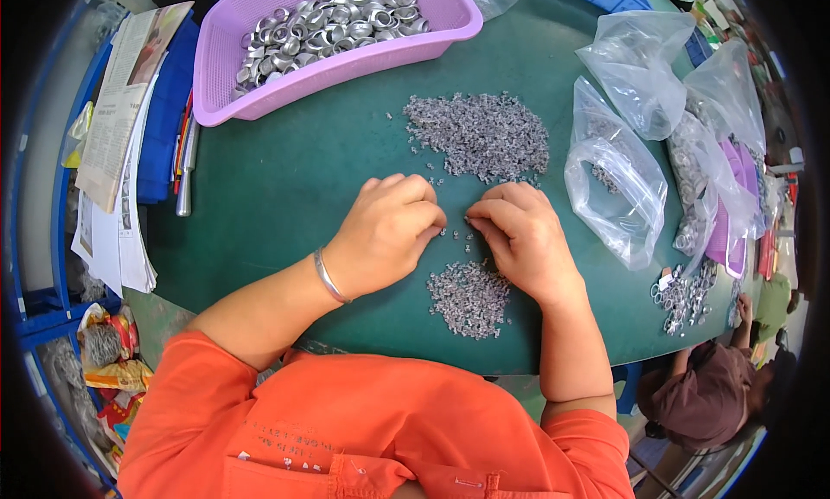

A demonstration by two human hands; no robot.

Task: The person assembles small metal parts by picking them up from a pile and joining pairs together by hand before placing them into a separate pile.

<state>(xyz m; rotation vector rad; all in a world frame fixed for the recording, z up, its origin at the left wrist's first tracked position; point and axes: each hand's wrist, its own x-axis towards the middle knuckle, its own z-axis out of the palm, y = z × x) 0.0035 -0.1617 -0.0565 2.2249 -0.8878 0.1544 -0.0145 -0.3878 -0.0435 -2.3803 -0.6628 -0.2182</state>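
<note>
Two heaps of tiny grey metal parts lie on the green tabletop: a larger far heap [480, 134] and a smaller near heap [469, 300]. Between them, a few loose parts [468, 247] are scattered. My left hand [387, 231], with a silver bangle at its wrist, rests left of these loose parts, thumb and forefinger pinched together. Facing it across a narrow gap, my right hand [529, 240] is also pinched, just below the far heap. Whatever either set of fingertips holds is too small to make out.
A purple basket [337, 60] of silver metal rings stands at the far left. Pens [186, 153] and papers [130, 127] lie beside it. Clear plastic bags [616, 179] and a pile of metal pieces [686, 300] are on the right. Another person [713, 391] sits at lower right.
</note>
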